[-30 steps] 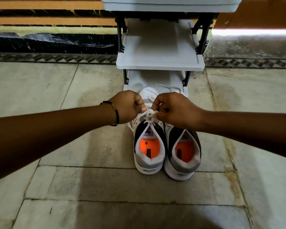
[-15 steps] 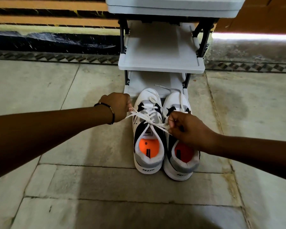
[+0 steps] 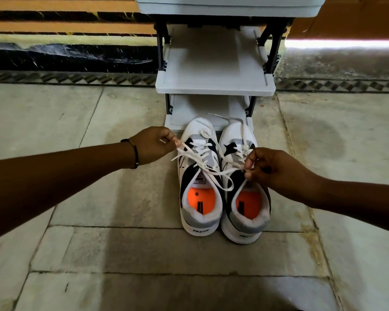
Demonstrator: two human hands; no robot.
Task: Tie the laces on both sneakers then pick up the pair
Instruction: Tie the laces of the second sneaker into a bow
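Two white, black and grey sneakers with orange insoles stand side by side on the stone floor, heels toward me. On the left sneaker the white laces are stretched sideways. My left hand pinches one lace loop left of that shoe. My right hand pinches the other lace end over the tongue of the right sneaker. The right sneaker's own laces lie loose, one end trailing onto the rack's bottom shelf.
A grey plastic shoe rack with dark posts stands directly behind the sneakers' toes, against a wall with a patterned border. Stone floor slabs spread around the shoes on all sides.
My hands have moved apart from the middle of the left sneaker, left hand to the left, right hand to the right and nearer me, drawing the laces out sideways.
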